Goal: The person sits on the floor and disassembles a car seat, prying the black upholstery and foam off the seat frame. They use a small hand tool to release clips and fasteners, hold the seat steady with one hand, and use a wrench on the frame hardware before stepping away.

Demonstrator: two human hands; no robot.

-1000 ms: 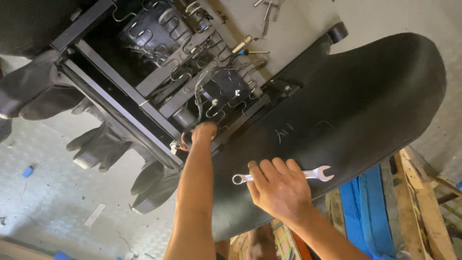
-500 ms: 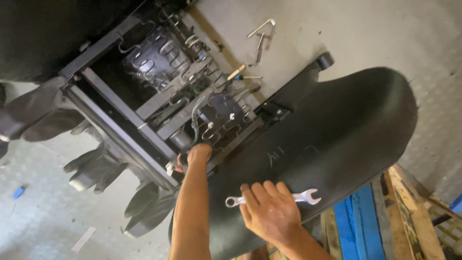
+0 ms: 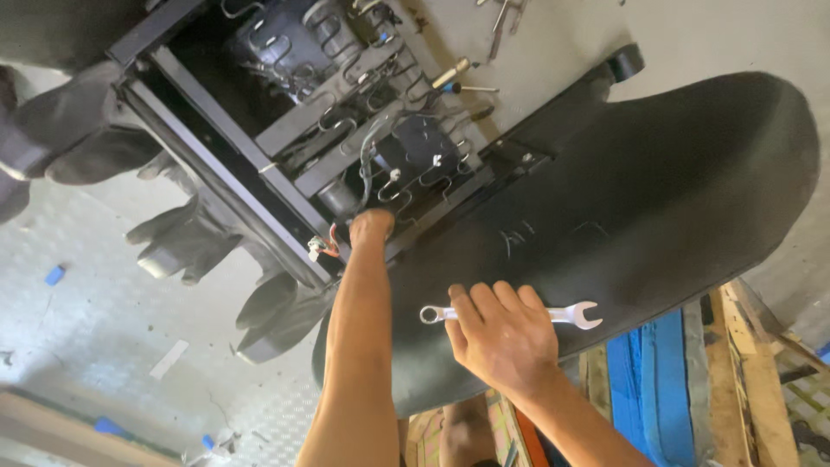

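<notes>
A car seat lies upturned, its black metal frame (image 3: 216,173) with springs and wires exposed. My left hand (image 3: 372,227) reaches into the frame's lower edge beside a small white and red wire connector (image 3: 322,249); its fingers are hidden inside. My right hand (image 3: 501,333) rests flat on the seat's black back panel (image 3: 657,190), pressing down on a silver combination wrench (image 3: 579,314) that lies across the panel.
Loose hand tools (image 3: 462,82) lie on the grey floor beyond the seat. A wooden pallet (image 3: 752,380) with a blue strap (image 3: 648,380) sits at lower right. Diamond-plate flooring (image 3: 104,346) with blue tape scraps spreads to the left.
The view has shifted slightly. My right hand with the wrench stays on the back panel, and my left hand remains at the frame's edge.
</notes>
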